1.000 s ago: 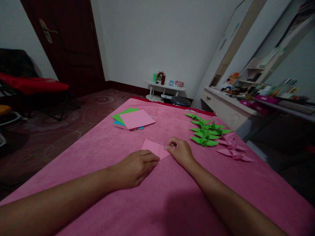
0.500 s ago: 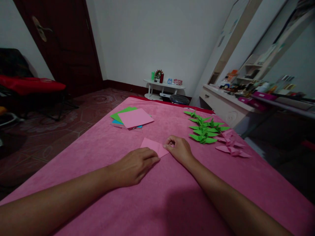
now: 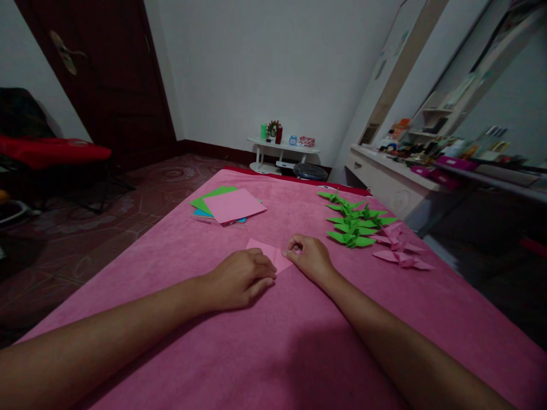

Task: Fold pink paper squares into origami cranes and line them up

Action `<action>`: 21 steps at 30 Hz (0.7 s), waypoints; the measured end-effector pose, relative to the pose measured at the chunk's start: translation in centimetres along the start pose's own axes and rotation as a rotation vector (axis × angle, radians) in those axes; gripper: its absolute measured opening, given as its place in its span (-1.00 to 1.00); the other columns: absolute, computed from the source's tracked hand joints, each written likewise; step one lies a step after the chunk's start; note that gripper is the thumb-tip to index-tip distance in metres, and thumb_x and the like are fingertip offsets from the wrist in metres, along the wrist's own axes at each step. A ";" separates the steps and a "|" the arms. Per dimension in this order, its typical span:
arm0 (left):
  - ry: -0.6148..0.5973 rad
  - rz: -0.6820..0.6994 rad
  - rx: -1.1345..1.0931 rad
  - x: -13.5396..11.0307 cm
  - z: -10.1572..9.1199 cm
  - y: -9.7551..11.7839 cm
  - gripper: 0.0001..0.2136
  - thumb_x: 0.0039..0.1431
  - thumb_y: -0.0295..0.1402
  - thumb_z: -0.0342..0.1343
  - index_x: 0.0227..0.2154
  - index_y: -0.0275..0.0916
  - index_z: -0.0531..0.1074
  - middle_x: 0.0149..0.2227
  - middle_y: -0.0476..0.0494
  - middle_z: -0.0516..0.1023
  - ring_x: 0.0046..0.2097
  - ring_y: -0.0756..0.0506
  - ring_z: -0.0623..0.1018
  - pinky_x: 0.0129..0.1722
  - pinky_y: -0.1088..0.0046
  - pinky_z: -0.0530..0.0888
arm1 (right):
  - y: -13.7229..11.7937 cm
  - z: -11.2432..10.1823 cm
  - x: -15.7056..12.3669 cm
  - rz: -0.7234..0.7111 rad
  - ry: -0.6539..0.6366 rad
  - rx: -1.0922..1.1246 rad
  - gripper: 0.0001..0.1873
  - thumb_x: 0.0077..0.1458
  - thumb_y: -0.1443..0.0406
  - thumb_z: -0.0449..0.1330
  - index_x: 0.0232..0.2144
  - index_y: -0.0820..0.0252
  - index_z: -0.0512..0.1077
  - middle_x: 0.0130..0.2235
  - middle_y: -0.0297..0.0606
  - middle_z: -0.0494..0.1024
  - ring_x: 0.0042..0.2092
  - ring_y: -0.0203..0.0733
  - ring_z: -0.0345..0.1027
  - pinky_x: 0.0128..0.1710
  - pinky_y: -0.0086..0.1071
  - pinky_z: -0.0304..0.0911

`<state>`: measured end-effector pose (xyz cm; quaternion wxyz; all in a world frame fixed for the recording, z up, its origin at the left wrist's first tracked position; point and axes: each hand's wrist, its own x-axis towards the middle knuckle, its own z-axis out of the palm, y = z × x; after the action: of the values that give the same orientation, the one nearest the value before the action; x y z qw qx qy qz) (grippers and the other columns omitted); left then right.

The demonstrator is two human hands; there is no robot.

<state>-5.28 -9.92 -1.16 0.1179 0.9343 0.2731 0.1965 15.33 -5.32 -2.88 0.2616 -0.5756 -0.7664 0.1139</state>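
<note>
A folded sheet of pink origami paper [image 3: 280, 262] lies on the pink cloth between my two hands. My left hand [image 3: 245, 279] rests palm down over its left and near part, fingers laid on the paper and the thumb along the near side. At the paper's right corner, my right hand [image 3: 310, 256] has thumb and index finger pinched on it, the other fingers curled. Beyond my left hand is a small stack of square paper, a pink sheet [image 3: 235, 206] on top, with a green sheet [image 3: 203, 200] and a blue sheet [image 3: 201, 213] showing underneath.
To the right sit several green paper cranes [image 3: 351, 239] and a few pink paper cranes [image 3: 404, 260]. The pink cloth [image 3: 192, 353] covers the surface. Farther off are a white side table [image 3: 284, 146], a cluttered dresser [image 3: 393, 173] and a red-covered chair [image 3: 55, 152].
My left hand has shifted slightly, its thumb now apart from the fingers, and the fingers sit a bit farther up the paper. My right hand keeps its pinch at the corner.
</note>
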 end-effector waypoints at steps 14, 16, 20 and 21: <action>0.197 -0.105 -0.244 2.5 2.6 -2.7 -0.87 0.06 -0.35 0.12 -0.37 -0.26 0.53 -0.27 -0.19 0.49 -0.25 -0.05 0.47 -0.23 0.47 0.37 | 0.1 -0.1 0.0 -0.020 -0.021 -0.028 -0.90 -0.12 0.23 0.23 -0.48 0.12 0.46 -0.47 -0.37 0.52 -0.43 -0.30 0.34 -0.48 -0.49 0.07; 0.170 -0.093 -0.230 2.5 2.6 -2.8 -0.84 0.08 -0.34 0.10 -0.31 -0.24 0.53 -0.27 -0.19 0.50 -0.24 -0.05 0.47 -0.22 0.46 0.38 | 0.3 0.1 0.1 -0.021 -0.022 -0.025 -0.89 -0.12 0.22 0.24 -0.47 0.11 0.47 -0.46 -0.38 0.52 -0.42 -0.31 0.34 -0.48 -0.49 0.06; 0.107 -0.061 -0.205 2.6 2.5 -3.1 -0.80 0.09 -0.29 0.09 -0.27 -0.23 0.54 -0.29 -0.19 0.52 -0.26 -0.06 0.48 -0.23 0.46 0.39 | 1.0 0.1 0.4 -0.017 -0.035 -0.018 -0.84 -0.15 0.18 0.28 -0.48 0.11 0.46 -0.47 -0.39 0.51 -0.43 -0.32 0.32 -0.49 -0.49 0.04; 0.095 -0.053 -0.194 2.6 2.4 -3.2 -0.79 0.10 -0.28 0.09 -0.26 -0.22 0.54 -0.30 -0.19 0.52 -0.26 -0.06 0.48 -0.23 0.46 0.39 | 1.1 0.1 0.4 -0.011 -0.041 -0.022 -0.83 -0.15 0.17 0.28 -0.49 0.12 0.46 -0.48 -0.39 0.51 -0.44 -0.32 0.32 -0.50 -0.49 0.04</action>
<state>-3.71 -6.16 -3.61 0.1996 0.9007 0.2826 0.2629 16.14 -4.59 -3.36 0.2404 -0.5716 -0.7759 0.1158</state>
